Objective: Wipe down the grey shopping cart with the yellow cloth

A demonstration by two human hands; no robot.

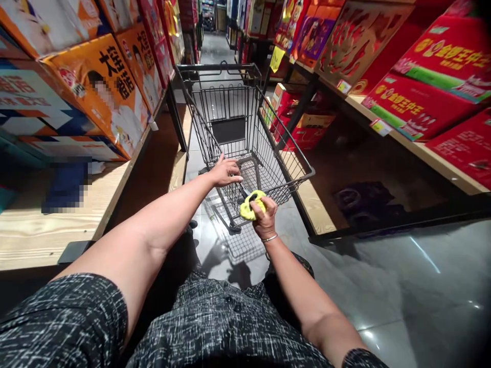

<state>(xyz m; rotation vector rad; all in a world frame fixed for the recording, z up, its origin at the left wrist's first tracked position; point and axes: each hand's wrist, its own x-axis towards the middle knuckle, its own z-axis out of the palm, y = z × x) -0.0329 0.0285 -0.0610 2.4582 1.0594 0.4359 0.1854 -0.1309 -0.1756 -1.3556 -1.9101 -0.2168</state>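
Note:
My right hand (264, 217) is closed round a bright yellow, rounded, soft-looking item (248, 208) with a dark patch in its middle. I cannot make out its exact kind. It is held in front of the near end of a black wire shopping cart (295, 180). Above that near end is my left hand (225, 171), fingers stretched out and apart, with nothing in it. Whether its fingers touch the cart's rim I cannot tell. The cart's basket shows bare wire mesh, and its handle bar (218, 66) is at the far end.
Orange printed cartons (95, 92) are stacked on a wooden shelf (23, 237) at the left. Red boxes (418, 105) stand on the right shelf, whose black lower frame (383, 220) juts near the cart. The grey tiled aisle (217, 46) runs on between shelves.

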